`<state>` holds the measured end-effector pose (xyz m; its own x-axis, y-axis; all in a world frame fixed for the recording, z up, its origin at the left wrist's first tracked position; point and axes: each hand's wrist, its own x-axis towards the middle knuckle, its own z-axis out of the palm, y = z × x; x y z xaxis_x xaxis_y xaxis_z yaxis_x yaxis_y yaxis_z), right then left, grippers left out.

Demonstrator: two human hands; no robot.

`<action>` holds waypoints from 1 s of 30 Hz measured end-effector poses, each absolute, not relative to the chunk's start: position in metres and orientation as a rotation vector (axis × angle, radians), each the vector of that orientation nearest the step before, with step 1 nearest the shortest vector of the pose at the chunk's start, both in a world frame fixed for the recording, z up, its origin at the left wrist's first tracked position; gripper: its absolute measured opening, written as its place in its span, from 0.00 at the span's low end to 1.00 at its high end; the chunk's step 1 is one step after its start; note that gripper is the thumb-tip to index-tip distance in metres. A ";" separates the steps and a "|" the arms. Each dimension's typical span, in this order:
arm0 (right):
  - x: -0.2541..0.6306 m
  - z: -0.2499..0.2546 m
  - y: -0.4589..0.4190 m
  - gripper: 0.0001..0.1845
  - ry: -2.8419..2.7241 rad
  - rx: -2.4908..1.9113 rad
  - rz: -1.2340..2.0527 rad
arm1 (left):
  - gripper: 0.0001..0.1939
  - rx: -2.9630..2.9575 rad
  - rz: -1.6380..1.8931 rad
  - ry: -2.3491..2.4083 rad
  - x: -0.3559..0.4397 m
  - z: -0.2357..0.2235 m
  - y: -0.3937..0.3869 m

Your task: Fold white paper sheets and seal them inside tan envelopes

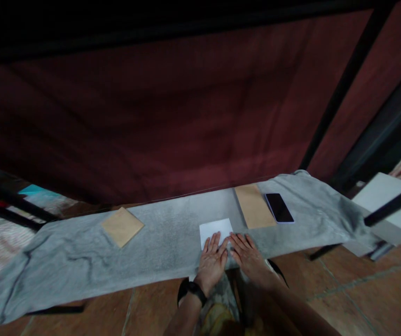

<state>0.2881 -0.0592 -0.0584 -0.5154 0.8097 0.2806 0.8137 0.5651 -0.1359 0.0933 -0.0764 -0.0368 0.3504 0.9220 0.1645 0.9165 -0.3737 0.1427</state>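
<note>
A small white sheet of paper (214, 227) lies on the grey cloth near its front edge, its lower part covered by my fingers. My left hand (213, 262) rests flat on the paper with its fingers stretched out. Close beside it, my right hand (246, 252) also lies flat, its fingertips by the paper's right edge and its fingers slightly apart. A brown envelope-like paper (255, 206) is just beyond my right hand. What lies under my palms is hidden.
The grey cloth (165, 233) covers a long narrow surface. A dark-screened phone (279, 208) sits at the right, and a square brown paper (122, 227) at the left. Behind hangs a dark red cloth (172, 116) between black bars. A white box-like object (389, 205) stands far right.
</note>
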 end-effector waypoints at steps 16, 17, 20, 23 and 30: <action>0.286 -0.062 -0.058 0.24 -2.422 -1.348 0.117 | 0.29 2.399 0.333 1.716 0.140 -0.034 -0.015; 0.286 -0.062 -0.058 0.24 -2.417 -1.354 0.116 | 0.29 2.418 0.355 1.717 0.138 -0.036 -0.013; 0.286 -0.061 -0.058 0.23 -2.408 -1.368 0.112 | 0.28 2.470 0.392 1.732 0.130 -0.043 -0.009; 0.287 -0.061 -0.058 0.23 -2.403 -1.371 0.120 | 0.28 2.482 0.384 1.796 0.120 -0.048 -0.008; 0.288 -0.056 -0.059 0.26 -2.422 -1.345 0.111 | 0.29 2.444 0.392 1.933 0.089 -0.055 -0.012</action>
